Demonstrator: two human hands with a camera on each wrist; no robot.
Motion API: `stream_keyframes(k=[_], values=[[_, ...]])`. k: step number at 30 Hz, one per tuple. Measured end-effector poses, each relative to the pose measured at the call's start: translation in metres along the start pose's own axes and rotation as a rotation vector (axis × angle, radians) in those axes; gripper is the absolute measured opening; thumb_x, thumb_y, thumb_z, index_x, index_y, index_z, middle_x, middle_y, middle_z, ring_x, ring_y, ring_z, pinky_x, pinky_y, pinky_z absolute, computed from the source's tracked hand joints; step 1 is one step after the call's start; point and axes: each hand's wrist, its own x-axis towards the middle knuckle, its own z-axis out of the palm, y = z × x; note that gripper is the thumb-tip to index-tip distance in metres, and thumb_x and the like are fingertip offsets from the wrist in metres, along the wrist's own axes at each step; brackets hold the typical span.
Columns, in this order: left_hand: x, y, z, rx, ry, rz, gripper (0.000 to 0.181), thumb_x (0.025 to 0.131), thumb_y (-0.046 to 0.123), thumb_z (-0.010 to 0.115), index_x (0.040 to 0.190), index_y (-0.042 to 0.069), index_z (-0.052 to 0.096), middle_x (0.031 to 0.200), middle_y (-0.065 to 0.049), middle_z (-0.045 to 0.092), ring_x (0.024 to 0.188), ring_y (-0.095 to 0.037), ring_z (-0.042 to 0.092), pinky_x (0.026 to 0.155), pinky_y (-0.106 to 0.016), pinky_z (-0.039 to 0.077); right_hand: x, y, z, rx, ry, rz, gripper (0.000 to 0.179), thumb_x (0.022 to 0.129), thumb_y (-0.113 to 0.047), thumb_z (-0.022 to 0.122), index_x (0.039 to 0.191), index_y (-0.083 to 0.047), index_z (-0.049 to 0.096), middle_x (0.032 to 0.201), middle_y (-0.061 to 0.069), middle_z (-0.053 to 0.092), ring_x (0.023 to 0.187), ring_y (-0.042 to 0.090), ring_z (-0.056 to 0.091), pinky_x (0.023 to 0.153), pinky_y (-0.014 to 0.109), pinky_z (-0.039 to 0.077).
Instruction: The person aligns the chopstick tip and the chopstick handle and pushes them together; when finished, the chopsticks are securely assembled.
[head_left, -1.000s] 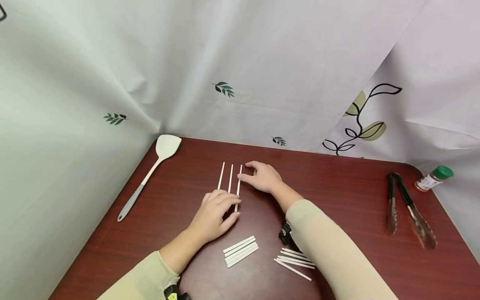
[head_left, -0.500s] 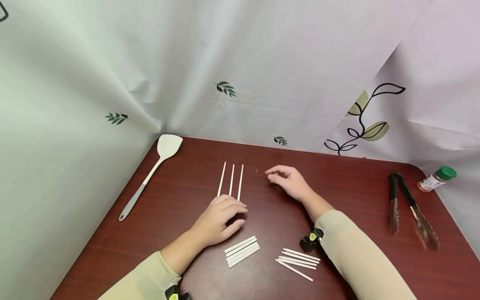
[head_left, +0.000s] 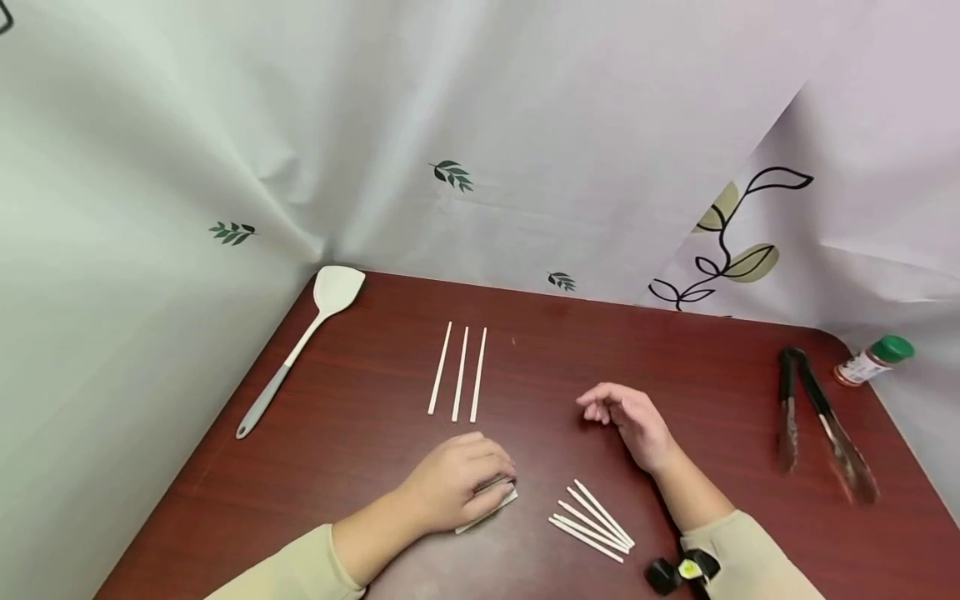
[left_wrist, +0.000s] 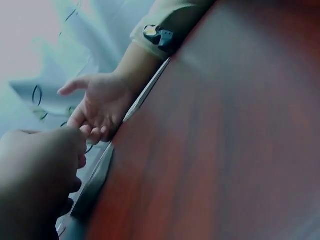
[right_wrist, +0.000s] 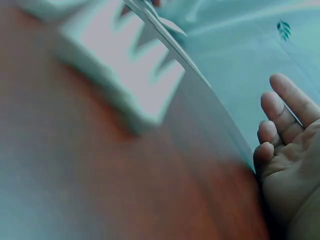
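My left hand [head_left: 465,479] lies over a row of short white sticks [head_left: 491,510], fingers bent at their far side and the thumb across them. Only their near edge shows, and whether the fingers pinch them is hidden. Farther back, three long white sticks [head_left: 459,375] lie apart and roughly parallel. At the right, my right hand [head_left: 633,425] holds nothing, its fingers loosely bent, palm toward the left. Near it a fan of several thin white sticks [head_left: 592,523] rests on the table. The right wrist view shows blurred white sticks [right_wrist: 125,70] close up.
A white turner with a grey handle [head_left: 300,342] lies along the left edge of the dark red table [head_left: 360,392]. Black-handled tongs [head_left: 813,408] and a green-capped spice bottle [head_left: 873,361] are at the far right. Curtains [head_left: 487,125] hang behind.
My left hand has drawn back from the long sticks onto the short row. My right hand has moved right and nearer. Some sticks in the right-hand fan have turned to a steeper angle.
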Motion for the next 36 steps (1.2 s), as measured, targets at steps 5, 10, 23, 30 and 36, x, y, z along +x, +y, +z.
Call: stream_keyframes(k=[5,10,23,30,36], values=[[-0.003,0.010,0.002,0.050,0.002,-0.113,0.015,0.091,0.020,0.079,0.105,0.016,0.075,0.108,0.008,0.072,0.097,-0.010,0.066,0.089,-0.027,0.052,-0.020,-0.014,0.021,-0.192,0.190,0.100,0.028,0.103,0.007,0.041,0.102,0.018,0.067,0.088,0.009,0.071,0.079,0.017,0.064,0.071,0.026,0.050],[-0.011,0.012,0.002,0.096,0.009,-0.266,0.022,0.089,0.024,0.083,0.107,0.015,0.075,0.108,0.007,0.070,0.097,-0.012,0.064,0.088,-0.031,0.051,-0.043,-0.022,0.043,-0.655,0.248,0.081,0.023,0.091,0.006,0.076,0.091,-0.017,0.078,0.086,-0.008,0.072,0.078,0.007,0.063,0.072,0.019,0.048],[-0.022,0.022,-0.001,0.161,-0.013,-0.312,0.036,0.084,0.032,0.087,0.111,0.009,0.081,0.118,0.002,0.073,0.101,-0.015,0.062,0.090,-0.035,0.052,-0.077,-0.038,0.072,-0.964,0.113,-0.026,0.035,0.073,-0.021,0.096,0.106,-0.020,0.084,0.094,-0.019,0.068,0.087,0.002,0.054,0.077,0.017,0.041],[-0.019,0.030,-0.002,0.178,-0.039,-0.361,0.025,0.082,0.031,0.090,0.101,0.016,0.084,0.113,0.009,0.074,0.099,-0.010,0.062,0.088,-0.036,0.053,-0.079,-0.038,0.074,-1.003,0.104,-0.039,0.031,0.074,-0.021,0.095,0.103,-0.022,0.085,0.091,-0.021,0.065,0.086,0.001,0.052,0.079,0.019,0.039],[-0.016,0.034,0.002,0.127,-0.006,-0.417,0.022,0.081,0.028,0.092,0.098,0.016,0.083,0.109,0.011,0.074,0.096,-0.007,0.062,0.086,-0.036,0.054,-0.080,-0.036,0.073,-0.977,0.133,-0.065,0.030,0.072,-0.014,0.095,0.097,-0.027,0.085,0.086,-0.024,0.063,0.082,0.001,0.049,0.074,0.016,0.038]])
